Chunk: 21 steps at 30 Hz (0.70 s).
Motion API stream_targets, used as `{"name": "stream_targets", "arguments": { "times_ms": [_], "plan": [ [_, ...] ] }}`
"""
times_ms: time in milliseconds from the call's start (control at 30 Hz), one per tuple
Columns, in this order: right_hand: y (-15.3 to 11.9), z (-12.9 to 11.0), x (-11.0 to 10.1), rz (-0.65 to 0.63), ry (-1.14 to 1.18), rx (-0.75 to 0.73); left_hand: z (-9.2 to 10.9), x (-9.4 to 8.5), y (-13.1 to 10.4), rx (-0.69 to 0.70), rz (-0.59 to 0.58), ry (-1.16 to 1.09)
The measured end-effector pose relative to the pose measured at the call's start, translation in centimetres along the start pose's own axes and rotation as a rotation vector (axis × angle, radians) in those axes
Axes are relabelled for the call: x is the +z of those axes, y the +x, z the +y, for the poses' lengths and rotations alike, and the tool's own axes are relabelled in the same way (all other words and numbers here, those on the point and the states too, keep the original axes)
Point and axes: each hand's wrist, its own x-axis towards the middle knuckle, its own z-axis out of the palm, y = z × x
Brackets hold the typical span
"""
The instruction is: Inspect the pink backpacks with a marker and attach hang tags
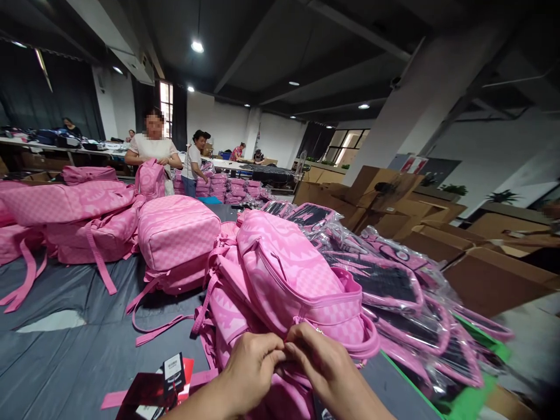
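A pink patterned backpack [284, 268] lies tilted on other pink bags in front of me. At its near lower edge my left hand [254, 370] and my right hand [321, 364] meet, fingertips pinched together. What they hold is too small and hidden to name; a bit of red shows between them. Left of my left hand lie a black and white tag [173, 373] and dark red cards [142, 394] on the grey-covered table [65, 361].
More pink backpacks [179, 233] line the table's left and middle. Plastic-wrapped pink and black bags [376, 283] are heaped at the right, beside cardboard boxes [494, 280]. Across the table a person [151, 149] handles a small pink bag [151, 178].
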Motion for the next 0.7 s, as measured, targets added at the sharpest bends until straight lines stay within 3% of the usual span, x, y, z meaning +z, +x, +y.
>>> {"name": "stream_targets", "arguments": {
  "times_ms": [100,233,367,500,633,700],
  "plan": [
    [0.0,-0.2,-0.1,0.025,-0.018,-0.006,-0.1,0.1,-0.1,0.014,0.135,0.094],
    [-0.2,-0.5,-0.1,0.044,-0.041,-0.014,0.0,0.1,-0.2,0.043,-0.006,0.036],
    [-0.5,-1.0,-0.2,0.055,-0.036,-0.014,0.4,-0.3,-0.3,0.038,0.071,0.116],
    [-0.5,-1.4,-0.2,0.083,-0.024,0.002,0.4,-0.8,-0.3,0.052,-0.074,0.039],
    [-0.6,-1.4,0.0,0.085,-0.002,0.036,0.5,-1.1,-0.2,0.042,0.025,0.121],
    [-0.6,-1.4,0.1,0.101,0.012,0.072,0.5,-1.2,-0.1,0.048,-0.021,0.083]
  ]
}}
